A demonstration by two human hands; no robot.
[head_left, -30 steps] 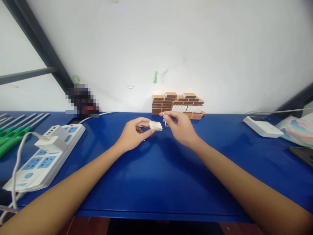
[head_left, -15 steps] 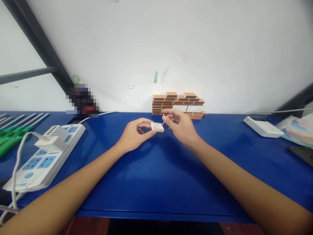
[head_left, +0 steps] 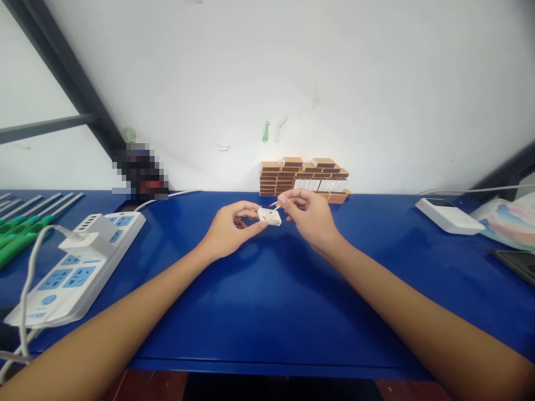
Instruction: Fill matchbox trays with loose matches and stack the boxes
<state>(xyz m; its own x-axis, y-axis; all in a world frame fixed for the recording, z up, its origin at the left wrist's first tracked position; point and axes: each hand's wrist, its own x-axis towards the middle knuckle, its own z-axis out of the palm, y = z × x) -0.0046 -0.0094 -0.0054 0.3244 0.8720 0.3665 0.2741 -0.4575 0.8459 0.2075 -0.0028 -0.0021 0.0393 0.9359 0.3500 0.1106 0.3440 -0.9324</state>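
Between thumb and fingers, my left hand (head_left: 232, 229) grips a small white matchbox tray (head_left: 273, 220) just above the blue table. A few red-headed matches lie in the tray, too small to make out one by one. Close at its right side, my right hand (head_left: 308, 217) pinches matches (head_left: 274, 204) with thumb and forefinger; a red head points left over the tray's far edge. How many are in the pinch I cannot tell. Behind the right hand, stacked matchboxes (head_left: 285, 179) with brown striking sides stand against the wall.
The blue table (head_left: 267, 312) backs onto a white wall. A white power strip (head_left: 79, 278) with a plugged-in charger and cable lies at left, beside green-handled tools (head_left: 25, 234). On the right are a white device (head_left: 449, 217), a plastic bag (head_left: 512, 223) and a dark phone-like object (head_left: 518, 266).
My right fingers have drawn closer together, and the pinched match has swung from upright to pointing left over the tray. Red match heads now show at the tray. The left hand has barely moved.
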